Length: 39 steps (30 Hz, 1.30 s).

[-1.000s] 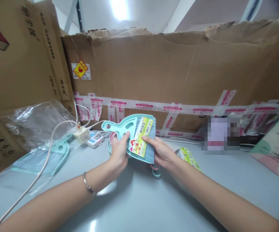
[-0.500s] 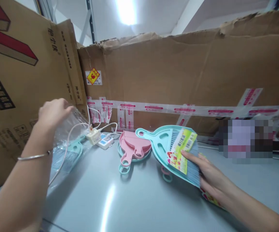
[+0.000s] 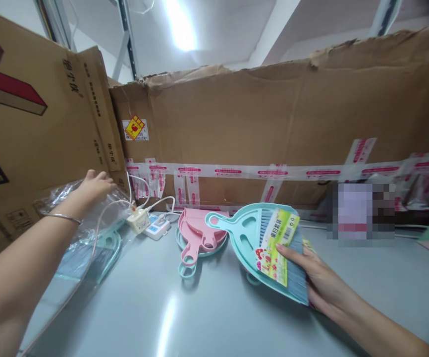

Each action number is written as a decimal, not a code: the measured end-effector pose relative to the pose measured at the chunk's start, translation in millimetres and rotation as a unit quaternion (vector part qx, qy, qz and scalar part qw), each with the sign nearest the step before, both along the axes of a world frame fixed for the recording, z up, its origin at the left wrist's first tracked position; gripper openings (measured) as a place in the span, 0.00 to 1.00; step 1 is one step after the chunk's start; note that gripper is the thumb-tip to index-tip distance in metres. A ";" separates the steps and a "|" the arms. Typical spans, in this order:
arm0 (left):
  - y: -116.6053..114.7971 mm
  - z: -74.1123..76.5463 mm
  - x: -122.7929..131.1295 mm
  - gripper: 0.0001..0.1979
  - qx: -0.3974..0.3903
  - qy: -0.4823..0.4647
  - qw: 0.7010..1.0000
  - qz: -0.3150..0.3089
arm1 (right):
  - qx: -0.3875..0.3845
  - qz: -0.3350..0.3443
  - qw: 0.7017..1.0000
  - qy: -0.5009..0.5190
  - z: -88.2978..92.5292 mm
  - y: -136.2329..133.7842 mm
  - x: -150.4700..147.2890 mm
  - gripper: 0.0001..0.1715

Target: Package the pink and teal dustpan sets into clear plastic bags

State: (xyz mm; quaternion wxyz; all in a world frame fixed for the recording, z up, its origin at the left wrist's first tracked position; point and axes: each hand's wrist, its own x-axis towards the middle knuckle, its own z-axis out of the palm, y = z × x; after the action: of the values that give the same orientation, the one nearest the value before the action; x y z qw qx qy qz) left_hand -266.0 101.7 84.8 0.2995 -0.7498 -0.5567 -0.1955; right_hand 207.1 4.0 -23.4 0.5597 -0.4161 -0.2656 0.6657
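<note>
The turquoise dustpan-and-brush set (image 3: 252, 233) is in the right hand (image 3: 311, 270), gripped at its bristle end, thumb on the label (image 3: 278, 250). Its handle points toward the left hand (image 3: 94, 188), well apart above clear plastic (image 3: 91, 220); whether that hand pinches it, I cannot tell.

Right hand (image 3: 319, 276) holds dustpan (image 3: 252, 256); left hand (image 3: 96, 187) at plastic bag (image 3: 87, 226).
</note>
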 end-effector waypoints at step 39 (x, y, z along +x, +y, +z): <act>-42.8 -15.1 311.0 0.12 -0.136 0.001 0.927 -0.349 | 0.115 -0.064 0.988 -0.085 -2.9 -11.3 2.9 0.30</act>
State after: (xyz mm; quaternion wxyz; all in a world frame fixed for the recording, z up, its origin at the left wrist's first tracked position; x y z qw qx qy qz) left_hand 45.0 58.8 69.7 0.1086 -0.9302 -0.2811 -0.2094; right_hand 210.0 -7.3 -26.3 0.6202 -0.4204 -0.3598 0.5560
